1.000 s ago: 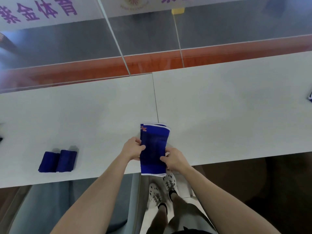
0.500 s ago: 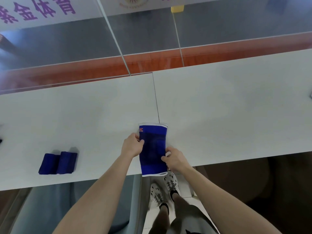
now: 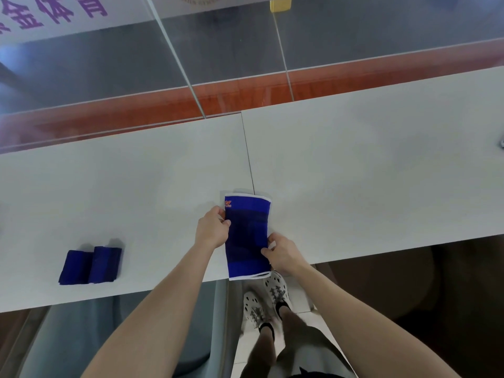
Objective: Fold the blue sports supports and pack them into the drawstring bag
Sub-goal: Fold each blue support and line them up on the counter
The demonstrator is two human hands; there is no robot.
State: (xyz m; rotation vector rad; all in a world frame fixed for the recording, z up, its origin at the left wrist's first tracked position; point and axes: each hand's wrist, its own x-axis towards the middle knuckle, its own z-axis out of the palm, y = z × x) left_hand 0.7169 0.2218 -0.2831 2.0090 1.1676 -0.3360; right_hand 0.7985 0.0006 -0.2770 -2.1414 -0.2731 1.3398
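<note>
Nearest to you, below the table's near edge, your two feet in pale perforated shoes [image 3: 268,300] stand on the floor, just under the blue support [image 3: 247,237] that you are holding.

That support is the landmark for everything else. It lies lengthwise, flat on the white table [image 3: 368,181], with its near white-trimmed end poking slightly past the table's near edge and its far end, also trimmed in white, pointing away from you. A small orange logo sits at the support's far left corner (too small to read).

Your left hand [image 3: 211,230] pinches the support's left edge, a little beyond its middle, thumb on top and fingers curled against the side. Your right hand [image 3: 282,253] grips the support's right edge nearer to you, thumb laid over the fabric and fingers tucked under or behind it. Both hands are closed on the cloth.

Well to the left of the support, near the table's front edge, rest the two folded supports [image 3: 91,266], dark blue, side by side and touching.

Beyond the support's far end a thin seam [image 3: 246,154] runs away from you, dividing the table top into two panels. Farther still, past the table's back edge, stands a glass partition [image 3: 218,55] with an orange-red band along its base.
</note>
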